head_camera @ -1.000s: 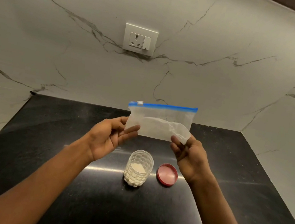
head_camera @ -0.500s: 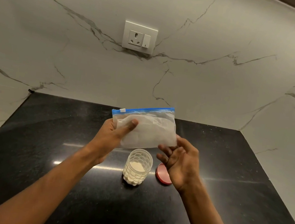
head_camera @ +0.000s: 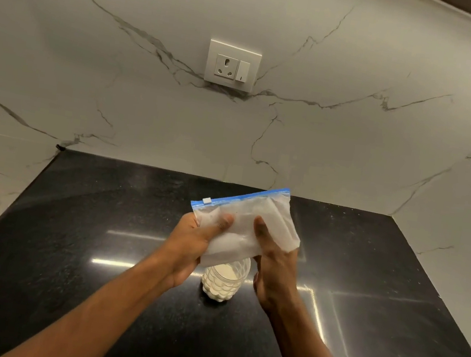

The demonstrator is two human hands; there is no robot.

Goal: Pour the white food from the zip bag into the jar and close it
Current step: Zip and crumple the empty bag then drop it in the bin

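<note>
A translucent zip bag [head_camera: 244,222] with a blue zip strip along its top and a white slider at the left end is held above the counter, tilted with its right end higher and partly folded. My left hand [head_camera: 191,246] grips its lower left part, thumb on the front. My right hand [head_camera: 275,264] grips its right part, thumb pressed on the front. Right below the bag stands a clear dimpled jar [head_camera: 224,282] without a lid, holding white food. The red lid is hidden behind my right hand.
The jar stands on a black polished counter [head_camera: 99,235] set in a corner of white marble walls. A white socket with a switch [head_camera: 232,66] is on the back wall.
My right hand, which had let go half a second ago, has taken hold of the bag again. The bag has moved right and lower over the jar and folded. The red lid went out of sight.
</note>
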